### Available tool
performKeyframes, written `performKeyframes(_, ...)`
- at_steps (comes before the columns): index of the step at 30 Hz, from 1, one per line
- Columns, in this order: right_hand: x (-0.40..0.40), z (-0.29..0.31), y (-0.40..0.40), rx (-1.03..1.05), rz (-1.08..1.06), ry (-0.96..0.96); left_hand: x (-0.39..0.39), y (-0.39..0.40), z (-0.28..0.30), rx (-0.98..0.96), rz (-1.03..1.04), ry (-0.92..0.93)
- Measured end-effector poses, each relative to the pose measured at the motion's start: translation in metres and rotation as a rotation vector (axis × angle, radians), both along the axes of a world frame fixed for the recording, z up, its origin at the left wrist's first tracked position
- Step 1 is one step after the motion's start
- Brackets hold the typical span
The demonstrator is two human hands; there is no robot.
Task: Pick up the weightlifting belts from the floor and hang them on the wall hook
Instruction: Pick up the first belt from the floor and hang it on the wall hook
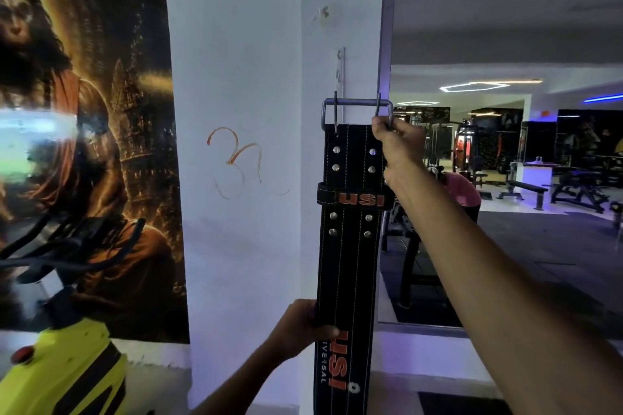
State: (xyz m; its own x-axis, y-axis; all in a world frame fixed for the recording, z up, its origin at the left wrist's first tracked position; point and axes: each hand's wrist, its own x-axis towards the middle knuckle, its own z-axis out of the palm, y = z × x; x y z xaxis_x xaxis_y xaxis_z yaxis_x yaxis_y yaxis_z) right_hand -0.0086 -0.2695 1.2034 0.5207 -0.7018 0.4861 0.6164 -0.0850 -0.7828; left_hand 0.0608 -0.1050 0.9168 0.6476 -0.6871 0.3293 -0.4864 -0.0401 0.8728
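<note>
Nearest the lens, the right forearm reaches up to the right hand [397, 141], whose fingers pinch the right end of the metal buckle [357, 111] on a black weightlifting belt [349, 263]. Below it, the left hand [300, 330] is closed around the belt's left edge, thumb lying across the front by the orange lettering. Between the two hands the belt hangs straight down against a white pillar [242, 178]. Just above the right hand, behind the buckle, a narrow wall hook strip [340, 71] runs up the pillar's corner. Left of the left hand stands a yellow exercise bike [60, 371].
</note>
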Motion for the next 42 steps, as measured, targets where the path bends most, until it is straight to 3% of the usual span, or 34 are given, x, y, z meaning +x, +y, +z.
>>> performKeyframes(7, 0.0, -0.01, 0.004, 0.021, 0.013, 0.031, -0.003, -0.008, 0.048, -0.164, 0.039, 0.082)
performKeyframes(17, -0.018, -0.014, 0.014, -0.008, 0.03, 0.051, -0.009, -0.001, -0.021, 0.037, 0.006, -0.005)
performKeyframes(20, -0.02, -0.02, 0.014, 0.015, 0.03, 0.061, -0.014, -0.004, 0.003, -0.015, 0.077, -0.004)
performKeyframes(23, -0.017, -0.022, 0.009, 0.011, 0.02, 0.077, -0.011, -0.013, 0.054, -0.286, 0.189, 0.079)
performKeyframes(28, -0.013, -0.028, -0.002, 0.066, 0.033, 0.039, -0.009, -0.025, 0.156, -0.604, 0.38, -0.108)
performKeyframes(35, 0.003, -0.042, -0.021, -0.017, -0.006, -0.039, 0.001, -0.051, 0.226, -0.543, 0.397, -0.45)
performKeyframes(42, 0.029, -0.051, -0.065, -0.293, -0.019, -0.121, 0.026, -0.081, 0.234, -0.473, 0.455, -0.427)
